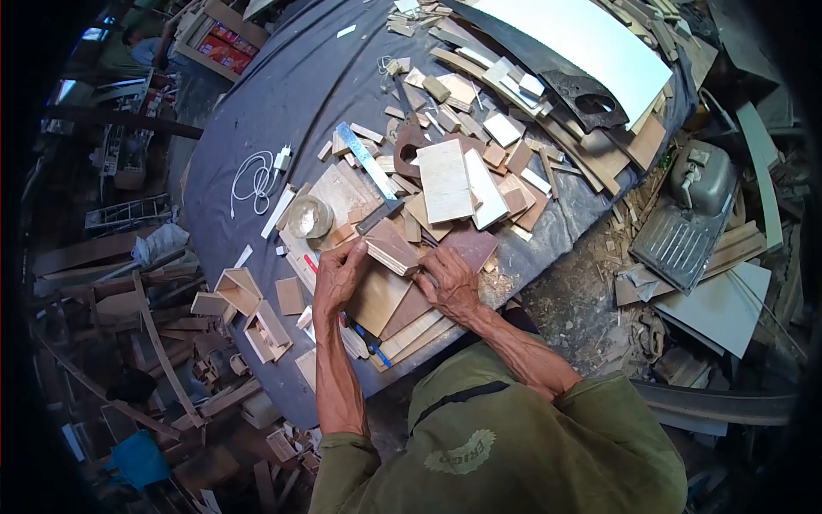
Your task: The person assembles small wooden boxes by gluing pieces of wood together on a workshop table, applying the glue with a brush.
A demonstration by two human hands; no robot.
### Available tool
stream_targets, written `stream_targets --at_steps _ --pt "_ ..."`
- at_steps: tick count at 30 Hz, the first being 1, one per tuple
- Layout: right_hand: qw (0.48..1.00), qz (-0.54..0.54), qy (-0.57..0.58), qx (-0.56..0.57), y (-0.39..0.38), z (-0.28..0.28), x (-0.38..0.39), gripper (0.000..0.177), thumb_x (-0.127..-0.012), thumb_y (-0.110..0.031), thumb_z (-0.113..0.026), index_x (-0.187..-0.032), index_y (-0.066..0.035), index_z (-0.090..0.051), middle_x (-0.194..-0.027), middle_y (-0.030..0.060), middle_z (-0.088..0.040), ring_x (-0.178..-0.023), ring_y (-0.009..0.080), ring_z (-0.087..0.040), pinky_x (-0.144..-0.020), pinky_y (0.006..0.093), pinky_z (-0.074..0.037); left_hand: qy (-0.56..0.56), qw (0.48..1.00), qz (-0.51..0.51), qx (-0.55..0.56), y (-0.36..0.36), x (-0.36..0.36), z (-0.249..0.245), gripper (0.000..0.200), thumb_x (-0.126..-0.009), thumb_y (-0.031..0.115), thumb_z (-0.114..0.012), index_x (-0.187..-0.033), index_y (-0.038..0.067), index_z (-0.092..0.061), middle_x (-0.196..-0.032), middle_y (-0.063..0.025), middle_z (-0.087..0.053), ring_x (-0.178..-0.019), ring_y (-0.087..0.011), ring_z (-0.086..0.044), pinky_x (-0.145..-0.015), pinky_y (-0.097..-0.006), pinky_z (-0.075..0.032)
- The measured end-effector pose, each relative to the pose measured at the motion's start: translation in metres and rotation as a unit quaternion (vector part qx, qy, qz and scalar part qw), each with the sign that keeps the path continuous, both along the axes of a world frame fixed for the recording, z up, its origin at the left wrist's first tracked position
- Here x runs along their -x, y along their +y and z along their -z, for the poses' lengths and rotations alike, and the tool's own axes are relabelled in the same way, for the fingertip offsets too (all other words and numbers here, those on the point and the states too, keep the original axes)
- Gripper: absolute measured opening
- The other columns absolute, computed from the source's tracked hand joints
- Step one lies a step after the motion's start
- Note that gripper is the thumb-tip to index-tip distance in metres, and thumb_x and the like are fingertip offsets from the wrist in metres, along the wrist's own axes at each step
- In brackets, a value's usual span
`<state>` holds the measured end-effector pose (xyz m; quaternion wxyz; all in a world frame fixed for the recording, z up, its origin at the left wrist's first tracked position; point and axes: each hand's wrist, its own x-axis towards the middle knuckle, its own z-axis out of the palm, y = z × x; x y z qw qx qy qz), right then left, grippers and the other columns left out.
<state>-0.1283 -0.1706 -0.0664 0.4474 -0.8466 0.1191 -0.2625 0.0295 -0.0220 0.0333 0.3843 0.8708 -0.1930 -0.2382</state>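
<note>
Between my two hands is a small stack of plywood pieces (391, 248), held tilted above the worktable. My left hand (341, 274) grips its left end, thumb along the edge. At the right end, the bent fingers of my right hand (449, 281) close on the lower corner; their tips are partly hidden. Under the stack lie a tan board (377, 298) and a reddish-brown board (471, 246). Just beyond the left hand stand a round tub of pale paste (309, 217) and a try square (364, 158). A blue-and-black tool (370, 340) lies near my left forearm.
Wood offcuts, two pale blocks (445, 180) and a brown-handled saw (412, 147) crowd the table's middle. A black-handled saw (591, 101) lies farther back. A white charger cable (251, 182) and small wooden boxes (238, 291) sit leftward. A metal sink (685, 223) stands off the table, right.
</note>
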Motion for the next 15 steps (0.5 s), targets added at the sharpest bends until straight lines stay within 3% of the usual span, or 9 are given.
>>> stream_targets --at_steps 8,15 --pt "1.0 -0.01 -0.023 0.014 -0.006 -0.005 -0.003 0.025 -0.073 -0.012 -0.077 -0.091 -0.004 -0.063 -0.093 0.0105 -0.059 -0.088 0.0306 -0.06 -0.074 0.0393 -0.05 0.045 0.999 -0.008 -0.011 -0.004 0.001 -0.009 0.038 -0.101 0.032 -0.059 -0.119 0.001 -0.07 -0.092 -0.0029 -0.072 -0.086 -0.0086 -0.056 -0.083 -0.0286 -0.047" --pt "0.999 -0.026 -0.015 0.023 -0.006 -0.001 -0.003 0.023 -0.074 -0.014 -0.075 -0.09 -0.005 -0.061 -0.093 0.0101 -0.057 -0.09 0.0301 -0.059 -0.076 0.041 -0.051 0.028 0.999 -0.015 -0.031 -0.004 0.002 -0.009 0.037 -0.1 0.033 -0.059 -0.114 0.0 -0.072 -0.087 -0.0016 -0.071 -0.083 -0.0081 -0.055 -0.08 -0.0289 -0.048"
